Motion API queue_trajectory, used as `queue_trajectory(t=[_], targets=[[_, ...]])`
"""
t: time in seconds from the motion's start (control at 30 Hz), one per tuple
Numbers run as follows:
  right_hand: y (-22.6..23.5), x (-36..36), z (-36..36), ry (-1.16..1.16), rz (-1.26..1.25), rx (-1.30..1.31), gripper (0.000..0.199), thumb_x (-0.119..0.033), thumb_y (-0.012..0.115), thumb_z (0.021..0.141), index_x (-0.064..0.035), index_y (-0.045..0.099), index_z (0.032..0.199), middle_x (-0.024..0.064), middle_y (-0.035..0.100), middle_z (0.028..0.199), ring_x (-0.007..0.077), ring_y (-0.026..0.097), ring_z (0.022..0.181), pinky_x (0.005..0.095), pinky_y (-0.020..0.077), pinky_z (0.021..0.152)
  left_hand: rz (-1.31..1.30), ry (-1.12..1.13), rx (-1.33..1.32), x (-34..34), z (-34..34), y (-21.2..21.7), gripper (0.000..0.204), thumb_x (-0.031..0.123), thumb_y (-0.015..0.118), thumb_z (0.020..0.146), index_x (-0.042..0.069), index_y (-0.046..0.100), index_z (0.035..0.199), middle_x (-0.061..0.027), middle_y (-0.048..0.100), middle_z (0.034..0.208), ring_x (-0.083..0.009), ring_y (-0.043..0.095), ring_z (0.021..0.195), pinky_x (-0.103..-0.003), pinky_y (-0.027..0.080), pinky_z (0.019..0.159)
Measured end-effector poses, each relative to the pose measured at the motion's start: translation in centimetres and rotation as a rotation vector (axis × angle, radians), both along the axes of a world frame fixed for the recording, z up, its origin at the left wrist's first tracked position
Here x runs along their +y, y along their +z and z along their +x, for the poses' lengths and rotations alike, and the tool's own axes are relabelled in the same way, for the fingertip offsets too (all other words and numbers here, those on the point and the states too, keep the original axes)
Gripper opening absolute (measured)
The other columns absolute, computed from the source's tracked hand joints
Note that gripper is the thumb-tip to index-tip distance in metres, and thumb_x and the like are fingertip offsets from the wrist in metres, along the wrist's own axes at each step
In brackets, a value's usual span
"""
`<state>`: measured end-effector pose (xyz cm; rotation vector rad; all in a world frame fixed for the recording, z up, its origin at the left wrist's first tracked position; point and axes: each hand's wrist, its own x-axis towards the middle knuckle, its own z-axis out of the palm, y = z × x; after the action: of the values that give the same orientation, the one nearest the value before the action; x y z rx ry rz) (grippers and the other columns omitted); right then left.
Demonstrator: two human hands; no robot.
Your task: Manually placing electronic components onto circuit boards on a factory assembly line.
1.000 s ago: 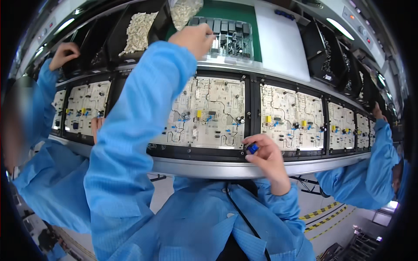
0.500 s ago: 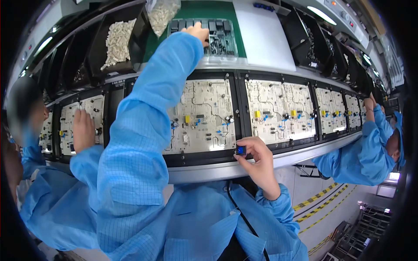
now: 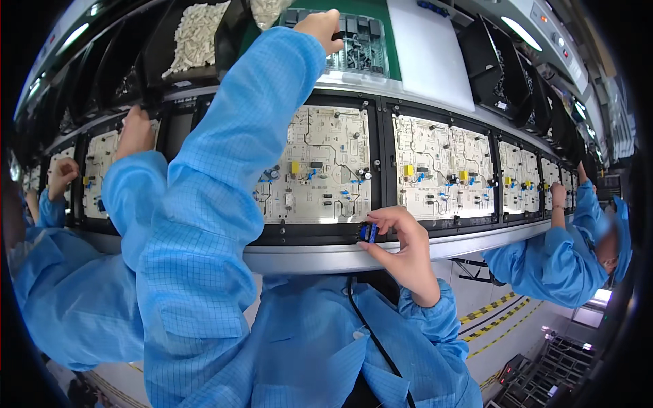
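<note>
My left hand point(image 3: 318, 27) reaches far up to a green tray point(image 3: 391, 17) of small black components point(image 3: 357, 44); its bent fingertips touch them, and I cannot tell if they grip one. My right hand point(image 3: 403, 246) pinches a small blue component point(image 3: 368, 232) between thumb and fingers. It holds it at the lower edge of a pale circuit board point(image 3: 320, 170) set in a black frame point(image 3: 377, 163). Several parts in yellow, blue and black stand on the board.
More framed boards point(image 3: 442, 170) run left and right along a curved grey rail point(image 3: 326, 257). Black bins above hold white parts point(image 3: 197, 27). A co-worker's hand point(image 3: 136, 129) rests on the board to my left. Another person in blue point(image 3: 564, 251) works at far right.
My left hand has stayed at the black components. My right hand has kept the blue component at the board's lower edge. The co-worker's hand on the left has risen onto their board.
</note>
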<state>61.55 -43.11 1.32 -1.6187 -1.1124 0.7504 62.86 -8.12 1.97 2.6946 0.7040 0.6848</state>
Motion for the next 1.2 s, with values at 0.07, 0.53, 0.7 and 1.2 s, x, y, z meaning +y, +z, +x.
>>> queue_trajectory(t=[0.07,0.53,0.7,1.2], targets=[[0.4,0.1,0.0,0.024,0.0,-0.051,0.037,0.009,0.069,0.062,-0.0015,0.057,0.096,0.006,0.054,0.094,0.0118,0.048,0.078,0.0222,0.0418,0.071,0.006,0.024,-0.034,-0.1,-0.1,-0.2,0.022,0.017,0.065,0.078,0.002,0.051,0.088,-0.0125,0.06,0.075,-0.0256,0.061,0.071,-0.034,0.049,0.068],[1.4,4.8,2.7,0.243,-0.156,-0.752,0.033,-0.001,0.072,0.06,-0.0036,0.061,0.091,0.0106,0.057,0.085,0.0275,0.053,0.083,0.0329,0.0447,0.074,-0.254,0.027,-0.821,-12.4,-7.5,4.6,0.016,0.016,0.068,0.074,0.006,0.065,0.086,-0.011,0.063,0.073,-0.0223,0.062,0.069,-0.032,0.049,0.062],[1.1,5.3,2.6,0.262,-0.21,-0.685,0.032,-0.003,0.073,0.06,-0.0031,0.062,0.09,0.0088,0.058,0.083,0.0254,0.052,0.083,0.0323,0.0442,0.074,-0.348,0.203,-0.757,-15.5,-14.6,2.4,0.019,0.013,0.068,0.074,0.006,0.062,0.09,-0.0098,0.062,0.071,-0.0199,0.06,0.062,-0.027,0.048,0.056],[0.7,5.1,2.5,0.257,-0.175,-0.683,0.033,-0.001,0.073,0.06,-0.0021,0.061,0.09,0.0095,0.058,0.081,0.025,0.054,0.081,0.033,0.0455,0.072,-0.609,0.398,-0.626,-15.9,-18.1,-0.6,0.02,0.003,0.065,0.077,0.001,0.062,0.097,-0.0069,0.062,0.089,-0.0114,0.06,0.075,-0.022,0.048,0.07]])
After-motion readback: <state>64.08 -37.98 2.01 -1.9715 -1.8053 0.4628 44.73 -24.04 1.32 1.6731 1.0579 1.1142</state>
